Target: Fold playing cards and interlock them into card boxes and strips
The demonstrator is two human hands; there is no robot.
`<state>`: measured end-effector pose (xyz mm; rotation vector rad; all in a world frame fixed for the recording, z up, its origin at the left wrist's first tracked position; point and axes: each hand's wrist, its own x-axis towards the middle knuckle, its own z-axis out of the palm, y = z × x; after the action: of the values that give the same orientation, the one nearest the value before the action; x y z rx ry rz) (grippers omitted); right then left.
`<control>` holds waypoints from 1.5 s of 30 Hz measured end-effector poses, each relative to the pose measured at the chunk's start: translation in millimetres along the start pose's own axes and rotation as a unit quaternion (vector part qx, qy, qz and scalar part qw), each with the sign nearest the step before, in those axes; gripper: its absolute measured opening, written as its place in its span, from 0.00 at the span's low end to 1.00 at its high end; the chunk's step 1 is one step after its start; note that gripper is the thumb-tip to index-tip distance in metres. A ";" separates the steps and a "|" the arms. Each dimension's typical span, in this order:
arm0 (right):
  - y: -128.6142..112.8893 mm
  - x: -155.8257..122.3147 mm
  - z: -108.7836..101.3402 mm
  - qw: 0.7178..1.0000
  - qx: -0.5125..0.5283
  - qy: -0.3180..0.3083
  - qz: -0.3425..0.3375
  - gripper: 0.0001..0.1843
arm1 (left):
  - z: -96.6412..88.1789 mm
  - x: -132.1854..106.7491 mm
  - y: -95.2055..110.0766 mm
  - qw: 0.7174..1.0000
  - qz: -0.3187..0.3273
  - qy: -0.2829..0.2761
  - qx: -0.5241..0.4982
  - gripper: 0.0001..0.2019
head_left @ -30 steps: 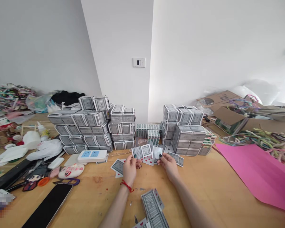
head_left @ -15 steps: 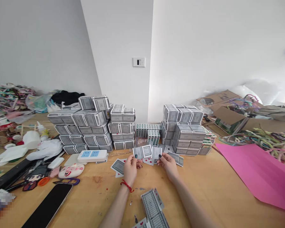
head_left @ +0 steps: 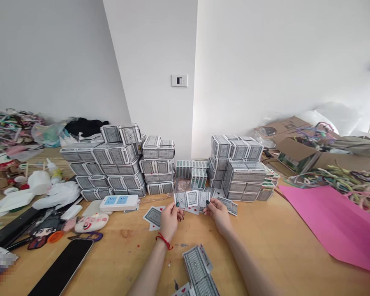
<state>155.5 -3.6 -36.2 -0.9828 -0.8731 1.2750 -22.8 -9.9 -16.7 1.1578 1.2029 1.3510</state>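
Over the middle of the table, my left hand [head_left: 170, 220] pinches the left end of a strip of grey-patterned playing cards [head_left: 192, 199]. The strip's right end is gripped by the thumb and fingers of my right hand [head_left: 218, 214]. The cards stand upright, backs toward me, meeting or overlapping at the middle; which one cannot be told. Loose playing cards [head_left: 153, 215] lie left of my left hand, and more cards [head_left: 228, 205] lie beyond my right wrist. Between my forearms sits a block built from cards [head_left: 196, 263], partly cut off by the lower edge.
Stacked card blocks rise at the back left [head_left: 117, 168] and back right [head_left: 243, 168]. A power strip [head_left: 119, 203], a phone [head_left: 63, 267] and a craft knife [head_left: 94, 236] lie on the left. Pink paper [head_left: 333, 226] and a cardboard box [head_left: 302, 154] are at right.
The cards in my two hands have come together into one row; a notch showed between them before. The view has shifted slightly.
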 end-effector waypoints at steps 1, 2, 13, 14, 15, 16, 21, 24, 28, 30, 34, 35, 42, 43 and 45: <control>0.4 0.2 -0.2 1.000 0.002 0.001 -0.001 0.17 | -0.7 0.6 -0.2 1.000 0.002 -0.002 0.007 0.10; 0.7 0.5 -0.2 1.000 0.004 0.002 -0.001 0.17 | -1.5 1.2 -0.5 1.000 0.003 -0.004 0.016 0.10; 3.3 2.4 -1.1 1.000 0.002 0.014 0.000 0.19 | -8.1 4.8 -3.0 0.997 0.009 -0.026 0.073 0.10; 3.2 2.3 -1.2 1.000 0.001 0.015 0.000 0.19 | -8.6 4.9 -3.5 0.997 0.010 -0.029 0.077 0.10; 3.1 2.2 -1.3 1.000 0.002 0.016 -0.002 0.19 | -9.1 5.2 -4.1 0.996 0.011 -0.032 0.082 0.11; 2.9 2.0 -1.3 1.000 0.002 0.016 -0.004 0.19 | -9.6 5.5 -4.6 0.995 0.014 -0.034 0.087 0.11; 1.2 0.3 -0.2 1.000 -0.001 0.008 -0.011 0.18 | -12.3 7.2 -5.8 0.993 0.025 -0.043 0.105 0.11; -0.6 -2.2 1.2 1.000 -0.014 0.003 -0.014 0.18 | -14.6 7.9 -4.5 0.992 0.025 -0.044 0.113 0.11; -2.3 -4.4 2.1 0.999 -0.028 0.002 -0.019 0.19 | -18.3 8.1 -1.5 0.992 0.027 -0.059 0.111 0.11; -2.3 -4.1 1.7 0.999 -0.029 0.002 -0.019 0.20 | -19.4 8.1 -0.4 0.992 0.026 -0.065 0.107 0.12; -1.7 -2.2 0.6 0.999 -0.033 0.000 -0.018 0.21 | -20.0 8.4 0.1 0.992 0.017 -0.065 0.107 0.13; -1.7 -1.8 0.5 0.999 -0.034 0.000 -0.019 0.21 | -20.0 8.5 -0.1 0.992 0.015 -0.065 0.107 0.13; -5.1 -3.0 1.9 0.998 -0.056 -0.006 -0.025 0.21 | -21.0 8.4 -2.0 0.991 0.006 -0.065 0.115 0.14; -5.7 -3.4 2.4 0.998 -0.060 -0.007 -0.026 0.21 | -21.2 8.2 -2.1 0.991 0.009 -0.065 0.114 0.14; -6.6 -4.0 3.4 0.997 -0.066 -0.006 -0.027 0.22 | -21.2 7.6 -1.9 0.992 0.013 -0.065 0.109 0.13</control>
<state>154.2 -7.4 -28.8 -1.0486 -0.9966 1.1912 -44.5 -4.2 -19.5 1.3972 1.2680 1.1647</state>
